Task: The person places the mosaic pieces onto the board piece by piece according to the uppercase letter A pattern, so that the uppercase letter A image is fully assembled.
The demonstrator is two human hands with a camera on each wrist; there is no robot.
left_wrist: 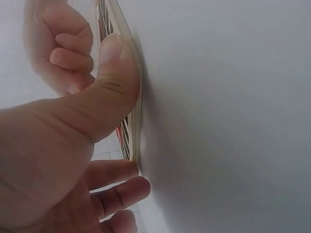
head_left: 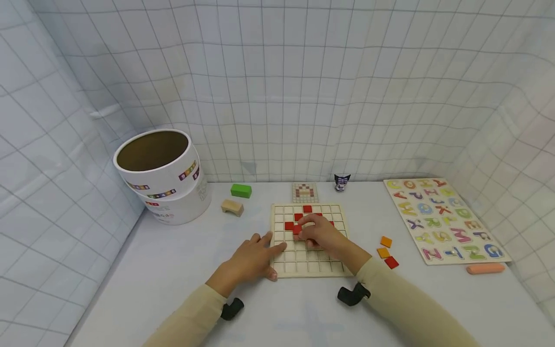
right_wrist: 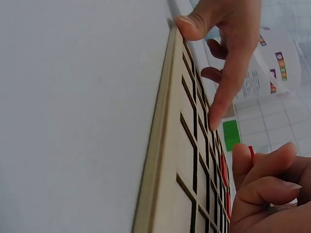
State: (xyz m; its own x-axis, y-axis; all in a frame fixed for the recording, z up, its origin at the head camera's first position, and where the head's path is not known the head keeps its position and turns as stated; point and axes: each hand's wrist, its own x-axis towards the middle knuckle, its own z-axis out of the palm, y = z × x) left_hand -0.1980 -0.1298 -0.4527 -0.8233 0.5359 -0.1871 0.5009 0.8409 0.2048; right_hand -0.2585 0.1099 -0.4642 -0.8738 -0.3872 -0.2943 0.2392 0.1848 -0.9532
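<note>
The right hand (head_left: 318, 233) is pinching a red tile (right_wrist: 250, 151) over the grid board (head_left: 284, 262) — left hand (head_left: 253, 255), fingers spread, is steadying its near-left edge; most cells are sitting unfilled.

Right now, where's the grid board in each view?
Head: grid board at table centre, both hands on it.
Left wrist: only its edge, running top to bottom under the left thumb.
Right wrist: fills the lower middle, seen edge-on.
Shared landmark: the left hand at the board's left edge, also in the right wrist view.
</note>
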